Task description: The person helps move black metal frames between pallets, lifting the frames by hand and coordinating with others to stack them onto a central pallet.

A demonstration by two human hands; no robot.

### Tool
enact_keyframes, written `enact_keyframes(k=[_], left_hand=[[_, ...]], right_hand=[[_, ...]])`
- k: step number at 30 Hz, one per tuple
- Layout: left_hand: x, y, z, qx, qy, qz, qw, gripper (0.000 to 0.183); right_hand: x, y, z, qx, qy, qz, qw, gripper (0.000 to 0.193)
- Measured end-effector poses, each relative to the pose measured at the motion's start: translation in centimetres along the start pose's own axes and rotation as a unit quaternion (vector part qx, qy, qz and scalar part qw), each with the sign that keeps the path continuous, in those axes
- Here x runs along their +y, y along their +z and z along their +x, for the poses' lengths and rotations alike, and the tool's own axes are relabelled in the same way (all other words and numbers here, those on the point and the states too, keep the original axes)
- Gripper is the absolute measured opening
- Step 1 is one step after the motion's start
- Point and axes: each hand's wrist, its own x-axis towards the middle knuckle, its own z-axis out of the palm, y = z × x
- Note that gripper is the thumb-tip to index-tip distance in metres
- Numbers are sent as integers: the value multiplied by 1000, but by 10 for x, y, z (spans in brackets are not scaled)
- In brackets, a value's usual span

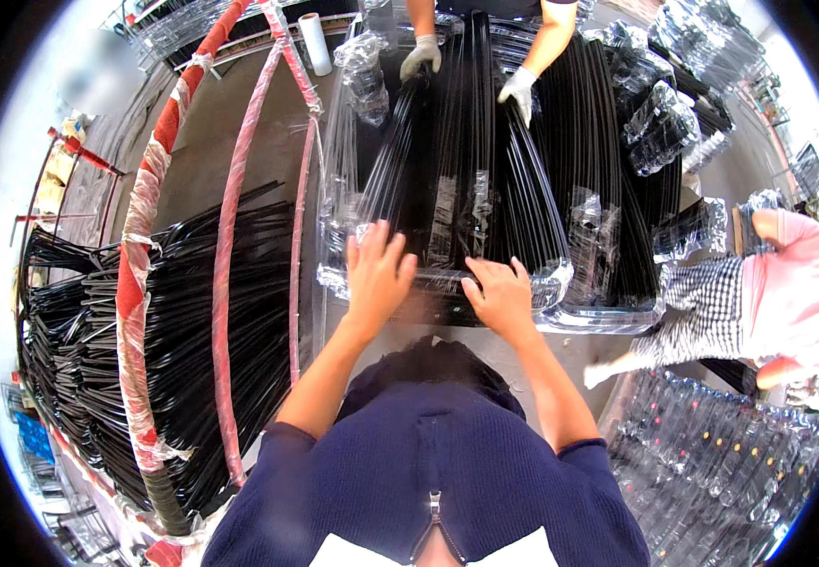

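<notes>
My left hand [378,281] is open, its fingers spread at the near ends of a bundle of long black tubes [397,156]. To its right, my right hand [501,298] is also open with nothing in it, fingers stretched toward a second bundle of black tubes [532,194]. Whether either palm touches the tubes or only hovers, I cannot tell. Both bundles lie in a rack with a film-wrapped rim [553,283]. Across from me, a co-worker's two gloved hands, one on the left [421,57] and one on the right [519,92], are at the far ends of these bundles.
Red and white wrapped bars [230,246] rise at my left, beside a large pile of black tubes [182,312]. More tubes [579,142] fill the rack's right side. A person in a pink top [787,283] bends at the right, above plastic-wrapped goods [702,463]. A film roll [315,45] stands far left.
</notes>
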Motion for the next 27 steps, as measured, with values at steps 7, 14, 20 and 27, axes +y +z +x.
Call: enact_keyframes(k=[7, 14, 20, 27], left_hand=[[-32, 6, -23, 13, -209, -205, 956, 61], [-90, -1, -5, -64, -435, -608, 661, 53], [-139, 81, -27, -60, -181, -329, 925, 48], [-15, -39, 46, 25, -28, -461, 887, 37]], right_hand=[[23, -40, 9, 268, 136, -133, 945, 41], [90, -14, -18, 226, 300, 142, 916, 51], [88, 24, -3, 261, 279, 108, 918, 56], [25, -102, -75, 322, 252, 309, 859, 33]])
